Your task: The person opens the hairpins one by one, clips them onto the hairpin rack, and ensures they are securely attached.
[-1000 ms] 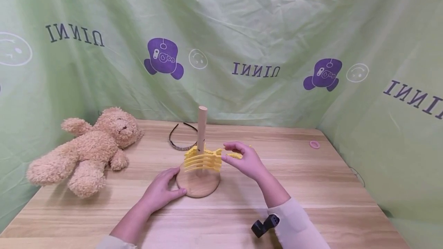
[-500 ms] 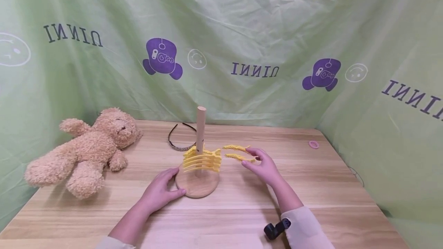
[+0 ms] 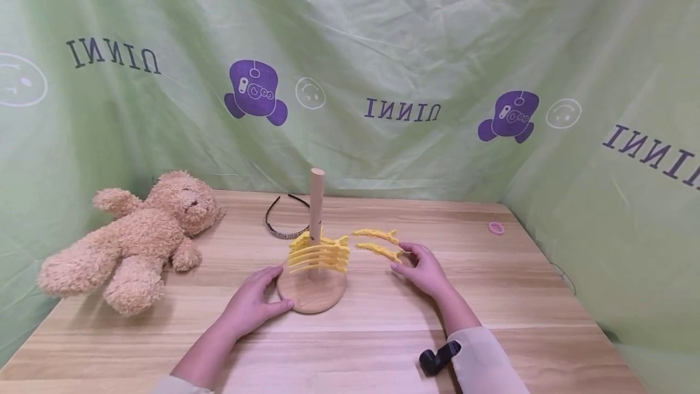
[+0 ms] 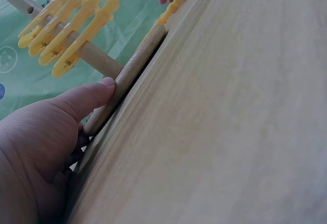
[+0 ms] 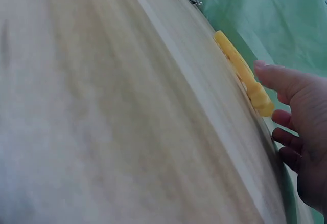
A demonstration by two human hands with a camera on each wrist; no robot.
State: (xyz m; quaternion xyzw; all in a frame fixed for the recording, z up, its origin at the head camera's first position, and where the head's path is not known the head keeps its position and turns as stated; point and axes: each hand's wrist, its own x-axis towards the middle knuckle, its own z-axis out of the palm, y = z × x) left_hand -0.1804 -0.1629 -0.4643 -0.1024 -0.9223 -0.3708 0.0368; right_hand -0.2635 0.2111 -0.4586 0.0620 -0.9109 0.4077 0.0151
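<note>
Head view: bright, even
Surface (image 3: 328,357): pale glare at lower centre
Teddy bear (image 3: 139,239): soft shadow below, at left
Left wrist view: dimmer, soft at lower right
Right wrist view: dim, hazy, blurred at lower left
Right hand (image 5: 310,124): lower fingers in shade

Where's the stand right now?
In the head view, the stand is just left of centre, the left hand gripping its base, the headband behind it, two loose clips to its right.
</note>
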